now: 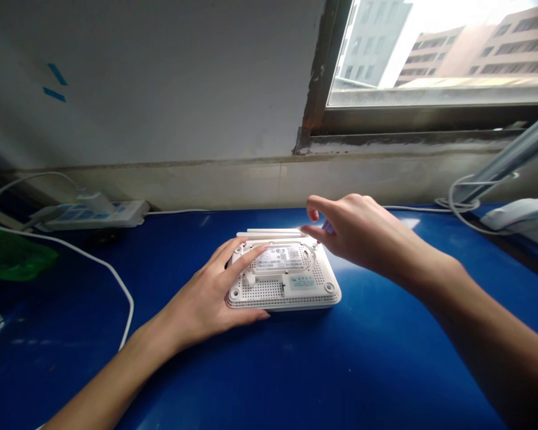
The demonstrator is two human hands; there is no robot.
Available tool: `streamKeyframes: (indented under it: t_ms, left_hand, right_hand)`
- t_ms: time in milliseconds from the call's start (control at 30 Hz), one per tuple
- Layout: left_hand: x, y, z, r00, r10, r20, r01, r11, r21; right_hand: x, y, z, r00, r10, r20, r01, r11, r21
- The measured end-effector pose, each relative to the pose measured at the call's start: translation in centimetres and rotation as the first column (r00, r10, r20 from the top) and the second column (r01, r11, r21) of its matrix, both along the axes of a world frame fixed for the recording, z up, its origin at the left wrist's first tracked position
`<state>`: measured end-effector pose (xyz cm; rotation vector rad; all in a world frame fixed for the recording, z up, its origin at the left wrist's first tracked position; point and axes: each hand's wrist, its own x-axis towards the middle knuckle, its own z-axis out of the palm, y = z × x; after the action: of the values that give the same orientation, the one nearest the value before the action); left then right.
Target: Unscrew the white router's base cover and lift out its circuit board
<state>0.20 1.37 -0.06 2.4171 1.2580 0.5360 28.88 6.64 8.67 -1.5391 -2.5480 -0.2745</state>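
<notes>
A white router [298,300] lies upside down on the blue table, with its vented underside, printed label and corner screw holes facing up. Folded antennas [269,233] run along its far edge. My left hand [215,286] grips the router's left end, thumb along the near side and fingers over the underside. Above the far right corner hole, my right hand [356,230] is closed with bent fingers around a small purple tool [327,226]. Most of that tool is hidden by the hand, so its exact kind does not show.
At the back left, a white power strip [101,216] has a plug in it. A white cable [112,272] curves over the table's left side, near green plastic [20,254]. A grey metal pole [511,152] wrapped in cable stands at the right, beside a white object [526,218].
</notes>
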Motion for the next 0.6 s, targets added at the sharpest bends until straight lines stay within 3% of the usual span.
streamKeyframes:
  t_ms: [100,300,500,600]
  left_hand:
    - [0.0,-0.1,-0.1,1.000,-0.004,0.012,0.004,1.000,-0.002]
    - [0.0,0.0,-0.3,0.999,-0.015,0.042,0.016,1.000,-0.020]
    - [-0.1,0.0,-0.2,0.999,-0.017,0.040,0.018,1.000,-0.024]
    - [0.0,0.0,-0.1,1.000,-0.011,0.026,0.012,0.999,-0.035]
  right_hand:
    - [-0.3,0.0,0.0,0.997,-0.068,0.023,0.068,0.998,0.004]
    - [0.6,0.8,0.2,0.991,0.110,-0.083,-0.120,0.984,-0.129]
    - [1.4,1.4,0.8,0.969,0.232,-0.087,-0.244,0.953,-0.179]
    - [1.0,1.3,0.9,0.974,0.216,-0.066,-0.223,0.964,-0.145]
